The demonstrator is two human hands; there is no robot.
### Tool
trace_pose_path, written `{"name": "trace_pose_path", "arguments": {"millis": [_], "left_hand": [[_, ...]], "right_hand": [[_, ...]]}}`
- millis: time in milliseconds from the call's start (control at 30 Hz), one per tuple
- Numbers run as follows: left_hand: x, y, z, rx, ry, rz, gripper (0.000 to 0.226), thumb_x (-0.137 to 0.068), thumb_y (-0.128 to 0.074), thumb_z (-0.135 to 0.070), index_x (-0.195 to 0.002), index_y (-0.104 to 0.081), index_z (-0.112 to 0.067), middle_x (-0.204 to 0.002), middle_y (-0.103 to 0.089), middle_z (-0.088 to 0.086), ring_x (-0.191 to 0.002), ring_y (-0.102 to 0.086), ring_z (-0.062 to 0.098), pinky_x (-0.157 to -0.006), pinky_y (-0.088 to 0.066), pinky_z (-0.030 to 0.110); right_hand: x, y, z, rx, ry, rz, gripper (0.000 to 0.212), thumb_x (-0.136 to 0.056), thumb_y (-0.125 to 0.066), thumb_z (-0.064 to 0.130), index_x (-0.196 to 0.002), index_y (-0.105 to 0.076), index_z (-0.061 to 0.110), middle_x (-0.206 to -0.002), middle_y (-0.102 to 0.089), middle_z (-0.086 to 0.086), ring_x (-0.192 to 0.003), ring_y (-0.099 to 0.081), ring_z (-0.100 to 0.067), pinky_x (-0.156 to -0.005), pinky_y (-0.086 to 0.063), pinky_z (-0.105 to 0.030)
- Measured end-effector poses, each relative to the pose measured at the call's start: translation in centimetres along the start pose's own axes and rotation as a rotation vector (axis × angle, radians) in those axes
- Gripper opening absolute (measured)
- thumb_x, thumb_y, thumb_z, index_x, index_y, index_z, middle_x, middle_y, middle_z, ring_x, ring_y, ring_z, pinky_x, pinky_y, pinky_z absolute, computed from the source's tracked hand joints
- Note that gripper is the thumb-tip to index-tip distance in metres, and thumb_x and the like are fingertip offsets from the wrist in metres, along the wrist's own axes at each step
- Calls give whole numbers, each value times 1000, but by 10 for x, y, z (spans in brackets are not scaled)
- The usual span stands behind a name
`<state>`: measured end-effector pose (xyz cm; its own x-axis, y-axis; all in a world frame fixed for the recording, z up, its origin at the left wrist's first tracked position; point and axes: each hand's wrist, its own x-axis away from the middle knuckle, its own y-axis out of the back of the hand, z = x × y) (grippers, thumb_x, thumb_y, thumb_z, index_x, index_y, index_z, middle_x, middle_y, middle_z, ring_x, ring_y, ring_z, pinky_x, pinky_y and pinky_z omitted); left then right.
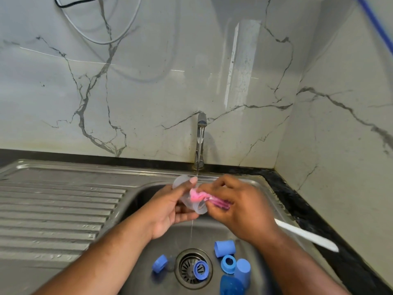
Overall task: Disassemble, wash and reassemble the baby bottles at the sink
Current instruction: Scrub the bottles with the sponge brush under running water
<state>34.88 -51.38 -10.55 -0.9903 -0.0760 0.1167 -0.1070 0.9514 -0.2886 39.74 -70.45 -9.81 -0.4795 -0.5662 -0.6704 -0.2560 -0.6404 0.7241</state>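
My left hand (170, 207) grips a clear baby bottle (182, 184) over the sink basin, under a thin stream from the tap (201, 141). My right hand (236, 205) holds a pink bottle brush (196, 195) whose head lies at the bottle's mouth; its white handle (306, 235) sticks out to the right. On the basin floor lie several blue parts: a ring (159, 264) left of the drain, a ring (201, 270) on the drain, a cap (225, 248), a collar (228, 264) and another cap (243, 271).
The steel sink (136, 188) has a ribbed drainboard (53, 209) at the left. A black counter edge (308, 209) runs along the right under marble wall tiles. The drain strainer (187, 267) sits at the basin's centre. Cables (102, 28) hang on the back wall.
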Motion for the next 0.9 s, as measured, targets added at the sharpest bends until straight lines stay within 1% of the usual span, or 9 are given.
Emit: {"name": "trace_pose_path", "arguments": {"millis": [100, 167, 233, 333, 433, 600, 767, 833, 900], "left_hand": [[2, -4, 3, -139, 1, -6, 52, -80, -67, -59, -101, -73, -11, -87, -73, 11, -67, -64, 15, -56, -50, 26], [1, -2, 1, -107, 4, -10, 56, -91, -55, -63, -105, -72, -12, -87, -72, 11, -66, -60, 16, -57, -47, 27], [-1, 1, -1, 23, 18, -17, 53, -100, -46, -53, -120, -67, -9, -89, -71, 12, -66, -60, 17, -58, -46, 29], [-5, 5, -3, 129, 12, -36, 47, -95, -58, -41, -125, -63, -6, -84, -68, 9, -64, -61, 16, -56, -54, 30], [-7, 6, -2, 60, 32, -115, 60, -77, -73, -53, -114, -68, -7, -80, -64, 8, -59, -58, 13, -55, -57, 30], [-8, 9, 1, 14, 83, -140, 84, -71, -73, -66, -129, -60, -7, -106, -76, 16, -81, -74, 23, -61, -59, 32], [-3, 5, -4, 136, 14, 40, 60, -90, -61, -52, -132, -58, -9, -116, -73, 18, -93, -74, 25, -72, -61, 36], [-1, 5, -6, 132, -24, 67, 52, -90, -57, -48, -126, -62, -11, -108, -74, 14, -85, -72, 20, -68, -58, 32], [-1, 4, -9, 85, -62, -15, 48, -86, -59, -50, -116, -65, -13, -93, -74, 10, -71, -67, 16, -57, -52, 26]], "right_hand": [[1, -4, 6, 43, 51, 6, 37, -88, -59, 48, -122, -71, 39, -95, -63, 15, -70, -57, -3, -54, -46, -22], [0, -3, 5, -17, -49, -47, 41, -86, -56, 50, -121, -72, 37, -93, -66, 15, -70, -60, -5, -56, -49, -25], [-1, -1, -1, -90, -175, -93, 46, -83, -54, 54, -123, -71, 37, -94, -68, 15, -75, -63, -6, -62, -55, -32], [-3, 3, -8, -131, -254, -126, 46, -82, -56, 56, -123, -69, 42, -88, -67, 16, -73, -62, -4, -65, -55, -35], [-3, 6, -9, -132, -204, -66, 40, -85, -60, 51, -124, -68, 43, -89, -63, 16, -73, -60, -5, -62, -53, -35], [-1, 0, -3, -54, -65, 93, 42, -86, -56, 55, -124, -69, 43, -99, -64, 18, -76, -62, -5, -61, -55, -34], [0, -4, -11, -176, -206, -41, 47, -81, -56, 56, -123, -70, 41, -92, -67, 16, -77, -63, -5, -67, -56, -39], [-1, -2, -12, -182, -218, -61, 48, -82, -54, 58, -124, -70, 40, -94, -67, 16, -77, -63, -5, -66, -56, -39], [-2, -1, -8, -183, -159, -31, 44, -87, -57, 57, -126, -68, 43, -98, -64, 17, -77, -63, -6, -64, -55, -39]]}}
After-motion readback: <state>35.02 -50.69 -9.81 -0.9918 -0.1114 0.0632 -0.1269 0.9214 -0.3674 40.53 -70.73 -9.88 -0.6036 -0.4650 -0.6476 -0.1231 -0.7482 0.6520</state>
